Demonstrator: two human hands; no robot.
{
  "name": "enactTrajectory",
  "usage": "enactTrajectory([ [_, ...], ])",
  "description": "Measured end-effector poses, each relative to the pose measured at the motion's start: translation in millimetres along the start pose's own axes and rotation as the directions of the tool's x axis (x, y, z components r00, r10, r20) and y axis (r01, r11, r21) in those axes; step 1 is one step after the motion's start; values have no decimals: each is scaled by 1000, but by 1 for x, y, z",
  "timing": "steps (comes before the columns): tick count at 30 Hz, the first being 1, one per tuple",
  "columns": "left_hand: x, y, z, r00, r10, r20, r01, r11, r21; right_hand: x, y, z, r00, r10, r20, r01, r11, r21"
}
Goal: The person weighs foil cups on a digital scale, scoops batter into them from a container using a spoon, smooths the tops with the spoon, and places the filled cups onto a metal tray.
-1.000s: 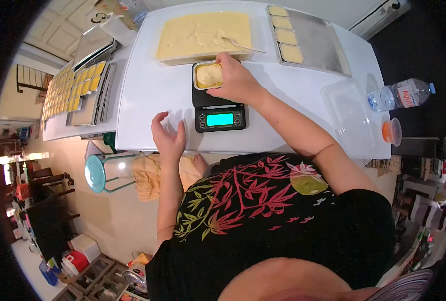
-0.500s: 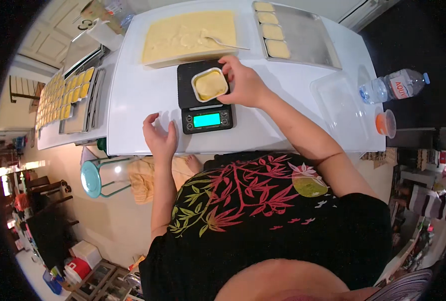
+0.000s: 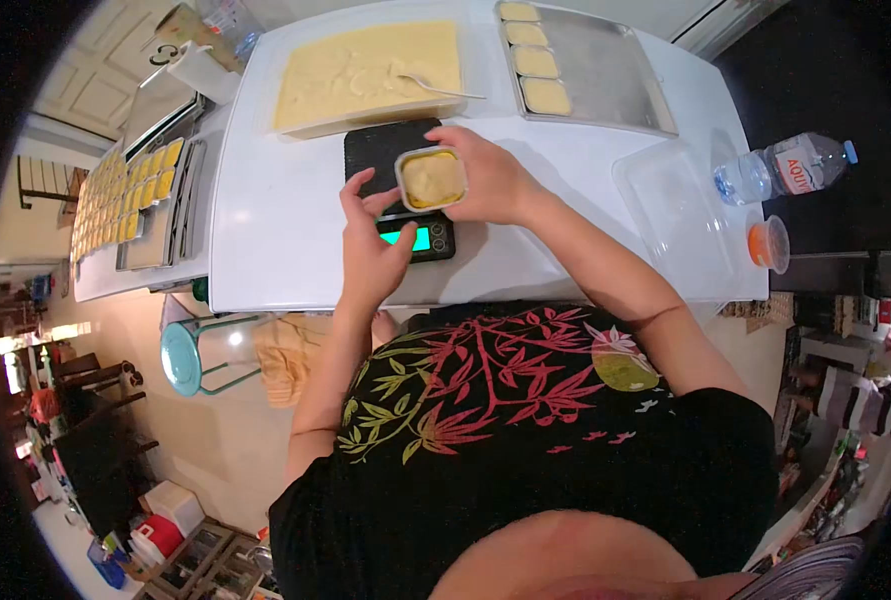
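My right hand (image 3: 490, 180) grips a small square foil cup (image 3: 432, 180) of pale yellow mixture by its right side, raised over the black scale (image 3: 365, 150). Close to the cup's left side is my left hand (image 3: 373, 235), its fingers apart and holding nothing, partly covering the scale's lit green display (image 3: 421, 239). Behind the scale, a large clear tub of yellow mixture (image 3: 365, 75) has a spoon (image 3: 440, 87) resting in it. Several filled cups (image 3: 536, 62) line the left side of a metal tray (image 3: 605, 75) at the back right.
An empty clear plastic container (image 3: 670, 215) lies on the right of the white table (image 3: 275, 220). Beside it are a water bottle (image 3: 790, 168) and a small cup with orange contents (image 3: 766, 244). Many filled foil cups (image 3: 120, 200) stand on the left side table. A teal stool (image 3: 181, 358) is below.
The foil cup has been lifted off the scale in my right hand. My left hand has moved right and up, next to the cup. The whole view has shifted slightly.
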State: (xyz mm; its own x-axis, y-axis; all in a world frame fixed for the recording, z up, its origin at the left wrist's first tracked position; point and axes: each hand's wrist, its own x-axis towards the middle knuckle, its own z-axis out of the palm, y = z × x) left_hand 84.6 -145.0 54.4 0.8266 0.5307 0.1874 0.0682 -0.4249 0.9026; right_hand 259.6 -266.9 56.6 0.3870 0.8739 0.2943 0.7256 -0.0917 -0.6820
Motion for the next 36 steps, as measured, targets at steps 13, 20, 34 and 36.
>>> enactTrajectory([
  [13,-12,-1,47,947,224,231,-244,968,61,-77,11,-78,982,134,-132,-153,977,-147],
  [20,-24,-23,14,885,421,-200,-363,892,271,40,-12,-74,983,-32,-182,-58,881,-470],
  [34,-17,-87,-65,831,360,-425,-38,798,601,76,-11,-72,994,71,79,1,738,-675],
  [36,-8,-92,-72,837,347,-424,-10,783,622,77,-8,-71,998,35,58,13,743,-669],
])
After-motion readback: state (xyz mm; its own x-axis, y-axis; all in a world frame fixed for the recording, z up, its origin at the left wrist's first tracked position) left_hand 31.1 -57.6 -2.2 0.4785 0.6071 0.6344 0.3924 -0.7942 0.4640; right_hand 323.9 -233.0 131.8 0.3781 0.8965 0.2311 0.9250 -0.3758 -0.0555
